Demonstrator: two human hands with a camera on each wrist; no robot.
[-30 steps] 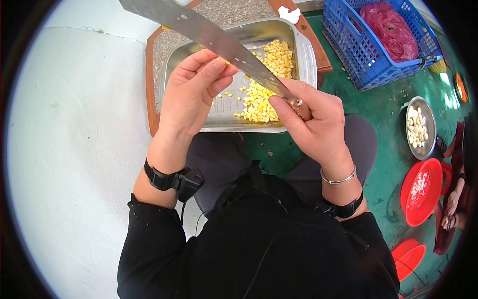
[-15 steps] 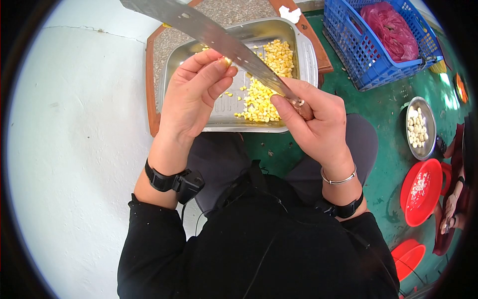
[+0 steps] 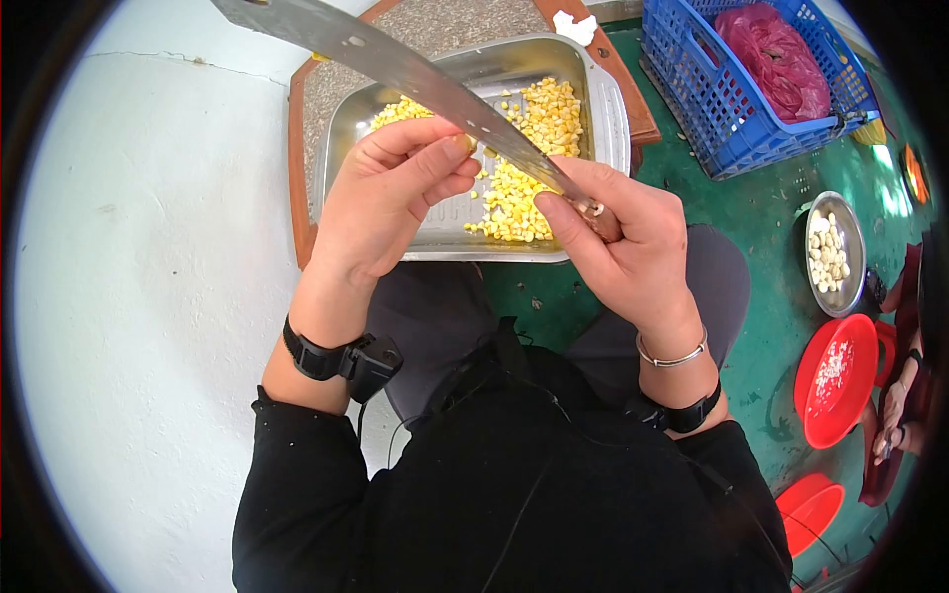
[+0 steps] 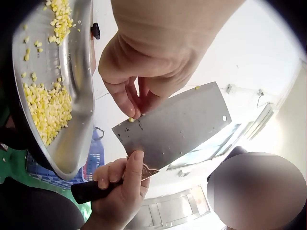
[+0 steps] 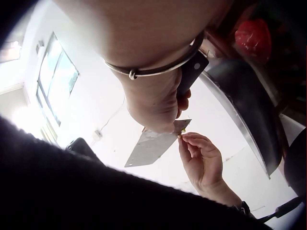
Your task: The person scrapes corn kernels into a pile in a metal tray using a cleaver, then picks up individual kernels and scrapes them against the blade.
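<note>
My right hand (image 3: 633,222) grips the dark handle of a cleaver (image 3: 405,74), thumb at the base of the blade. The broad blade (image 4: 175,127) slants up and left over the tray, as the head view shows. Thumb and fingertips of my left hand (image 3: 395,193) pinch a small yellow corn kernel (image 4: 131,120) right at the blade's edge, near the handle end. Below both hands is a metal tray (image 3: 440,242) holding loose corn kernels (image 3: 519,203). Another pile of kernels (image 3: 400,111) lies at its far left, partly hidden by my left hand.
The tray rests on a stone-topped, wood-edged table (image 3: 299,168), close to a white wall (image 3: 148,247). At the right are a blue crate (image 3: 712,128) with a pink bag, a steel bowl (image 3: 817,267) of whitish pieces, and red basins (image 3: 816,415). Another person's hand (image 3: 895,405) shows at the far right.
My left hand has slid slightly right and down along the blade toward the handle, uncovering the pile at the tray's left. The cleaver's far end has shifted left; my right hand has barely moved.
</note>
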